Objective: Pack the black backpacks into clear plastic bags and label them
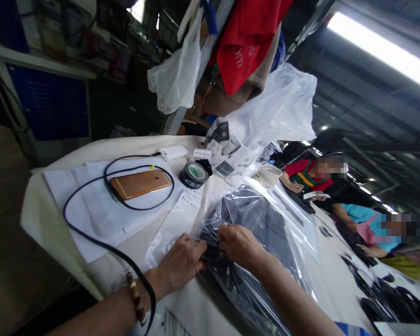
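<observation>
A dark folded item (255,210) lies on the table inside a clear plastic bag (290,238). At the bag's near-left end, my left hand (184,261) has its fingers closed on the bunched edge, where dark material shows. Close beside it, my right hand (240,242) also pinches that edge, with its fingertips partly hidden. Both hands are a short distance apart. A beaded bracelet (136,298) circles my left wrist, and a black cable (126,256) passes over that wrist.
A phone (142,184) rests on white paper sheets (98,228) at the left. Behind my hands are a roll of black tape (195,174), barcode labels (191,198) and loose tags (227,163). Red cloth (245,42) and plastic bags hang above. Two people work at the right.
</observation>
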Tool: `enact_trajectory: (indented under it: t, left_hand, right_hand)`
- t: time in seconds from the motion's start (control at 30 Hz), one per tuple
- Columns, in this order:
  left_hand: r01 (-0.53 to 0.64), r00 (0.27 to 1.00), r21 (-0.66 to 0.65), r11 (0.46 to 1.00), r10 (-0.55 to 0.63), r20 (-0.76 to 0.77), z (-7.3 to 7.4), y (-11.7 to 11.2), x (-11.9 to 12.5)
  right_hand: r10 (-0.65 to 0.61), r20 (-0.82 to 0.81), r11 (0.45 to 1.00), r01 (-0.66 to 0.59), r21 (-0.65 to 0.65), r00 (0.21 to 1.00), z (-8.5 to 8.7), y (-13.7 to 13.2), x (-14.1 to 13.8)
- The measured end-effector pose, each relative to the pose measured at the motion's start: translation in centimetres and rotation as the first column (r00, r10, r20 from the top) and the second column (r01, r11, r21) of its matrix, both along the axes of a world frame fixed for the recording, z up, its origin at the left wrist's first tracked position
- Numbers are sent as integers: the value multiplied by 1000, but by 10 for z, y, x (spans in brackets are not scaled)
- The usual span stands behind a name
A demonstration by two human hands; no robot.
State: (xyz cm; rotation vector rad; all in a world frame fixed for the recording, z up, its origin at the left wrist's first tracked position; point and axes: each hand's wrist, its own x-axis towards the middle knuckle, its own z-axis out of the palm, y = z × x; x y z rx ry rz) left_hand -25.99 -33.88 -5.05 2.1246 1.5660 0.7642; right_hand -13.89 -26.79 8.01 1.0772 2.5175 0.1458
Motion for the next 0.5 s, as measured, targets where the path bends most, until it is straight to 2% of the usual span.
enact_trajectory:
  t: [0.1,0.17,0.27,0.3,0.33,0.37,0.43,0.5]
  left_hand:
    - [-22,1000,-18,1000,22,19,5,-1,-1]
    - [-39,999,-14,999,39,16,7,-2,-1]
    - [-58,998,33,998,58,-4,3,-3,0]
    - [-67,998,66,996,68,-5,0,-3,0]
    - [-80,997,112,991,81,-1,-5,-2,0]
    - [-91,996,175,980,91,9,-10,-1,-1]
    - [-94,996,333,938,90,26,-19,1,-4]
    - [-77,997,518,852,75,25,-25,3,-10]
  right_hand:
    - [-35,-109,993,47,105,993,7,-8,13]
    - [6,-252,979,45,197,968,4,-23,23]
    - [223,-420,941,-82,328,880,-25,-50,37]
    - [330,-419,899,-145,414,846,-40,-57,40]
    - [459,-386,809,-196,555,800,-55,-61,42]
    - [539,-369,714,-178,677,757,-70,-64,43]
    - [610,-372,583,-78,809,700,-95,-67,47]
    - [618,-445,513,97,853,648,-109,-70,57]
